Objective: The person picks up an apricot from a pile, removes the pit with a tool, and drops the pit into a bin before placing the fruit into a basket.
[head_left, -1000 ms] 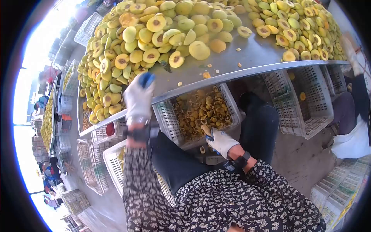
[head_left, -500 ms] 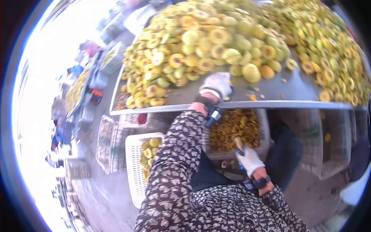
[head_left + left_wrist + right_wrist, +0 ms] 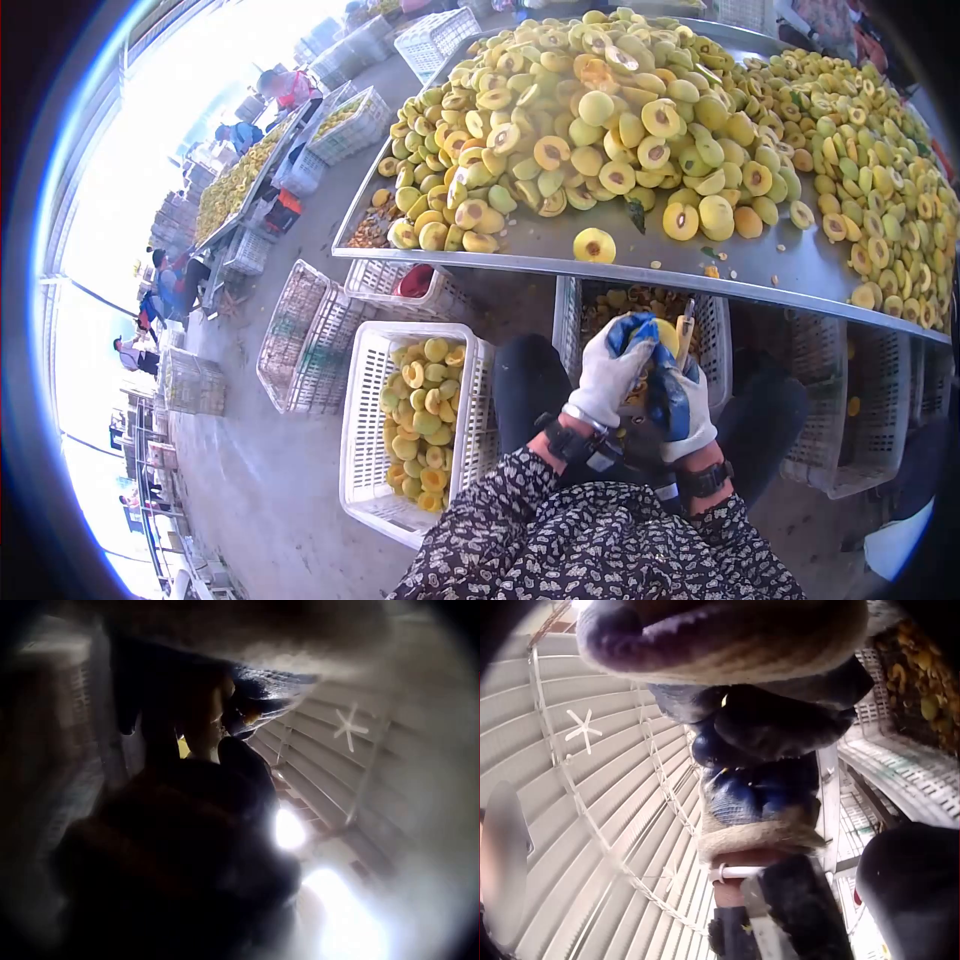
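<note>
Both gloved hands meet just below the steel table's front edge [image 3: 560, 266], above my lap. My left hand [image 3: 635, 340], in a white glove with blue fingertips, curls around a yellow fruit [image 3: 667, 335]. Pressed against it, my right hand [image 3: 682, 385] grips a small tool whose pale end [image 3: 686, 322] sticks up beside the fruit. In the right wrist view the blue gloved fingers [image 3: 757, 720] are bunched tight. The left wrist view is dark and blurred, with only a sliver of yellow [image 3: 184, 747] showing.
A big heap of halved yellow fruit [image 3: 620, 130] covers the table, with one half [image 3: 594, 245] lying alone near the edge. Under the table stands a white crate of pits [image 3: 715, 330]. A crate of fruit halves [image 3: 360, 420] sits at my left, with other crates [image 3: 850, 430] around. People work at far left.
My left hand has come down off the table, where it reached into the pile, and now holds a fruit against my right hand. The right hand rose slightly from the pit crate.
</note>
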A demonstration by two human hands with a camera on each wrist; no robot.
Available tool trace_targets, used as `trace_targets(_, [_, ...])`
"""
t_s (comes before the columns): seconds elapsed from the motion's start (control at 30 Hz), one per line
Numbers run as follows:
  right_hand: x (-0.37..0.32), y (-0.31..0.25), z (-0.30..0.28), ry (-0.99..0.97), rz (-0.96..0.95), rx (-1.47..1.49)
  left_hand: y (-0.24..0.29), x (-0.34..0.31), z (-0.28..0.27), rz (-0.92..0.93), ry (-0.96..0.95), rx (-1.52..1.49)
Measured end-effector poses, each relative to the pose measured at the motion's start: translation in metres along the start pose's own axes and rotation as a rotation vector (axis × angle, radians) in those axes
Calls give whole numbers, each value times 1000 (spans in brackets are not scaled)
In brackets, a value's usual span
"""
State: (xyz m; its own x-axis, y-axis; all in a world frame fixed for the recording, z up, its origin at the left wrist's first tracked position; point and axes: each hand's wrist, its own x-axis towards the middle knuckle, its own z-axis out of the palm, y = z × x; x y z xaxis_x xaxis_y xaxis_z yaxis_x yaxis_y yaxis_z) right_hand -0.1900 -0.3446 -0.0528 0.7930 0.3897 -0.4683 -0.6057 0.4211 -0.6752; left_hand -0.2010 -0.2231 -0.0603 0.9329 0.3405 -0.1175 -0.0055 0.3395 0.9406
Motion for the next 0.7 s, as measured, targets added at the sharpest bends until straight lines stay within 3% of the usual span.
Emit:
trace_targets(0.03, [-2, -1, 0, 28, -13, -81, -5, -2, -7, -2, -5, -3])
trace_targets(0.1, [-6, -13, 4, 13, 3, -196, 5, -10, -16, -332, 66, -290])
trace_targets(0.13, [-7, -19, 5, -124, -4, -380, 14, -14, -14, -378, -31, -300])
trace_targets(0.17, [-7, -24, 3, -248, -5, -559, -15, -4, -37, -481, -366, -582])
trace_targets(0.23, [-1, -27, -1, -227, 206, -710, 19, -17, -18, -653, -113, -682])
trace_targets(0.3, [-10, -30, 14, -73, 148, -699, 4, -15, -23, -550, -110, -625])
trace_targets(0.37, [1, -3, -3, -19, -147, -766, -12, -12, -33, -473, -172, -787])
trace_targets(0.47, [-25, -10, 5, 31, -147, -750, -14, -8, -30, -290, -85, -684])
trace_targets(0.5, [-33, -10, 6, 34, -178, -799, -12, -8, -31, -313, -71, -738])
trace_targets(0.57, [-48, -14, 12, -11, -23, -969, -21, -2, -34, -284, -74, -768])
trace_targets(0.63, [-46, 5, 3, -68, -95, -1181, -27, -3, -34, -217, -155, -753])
trace_targets(0.7, [-42, 13, 4, -66, -147, -1258, -16, -11, -24, -177, 0, -619])
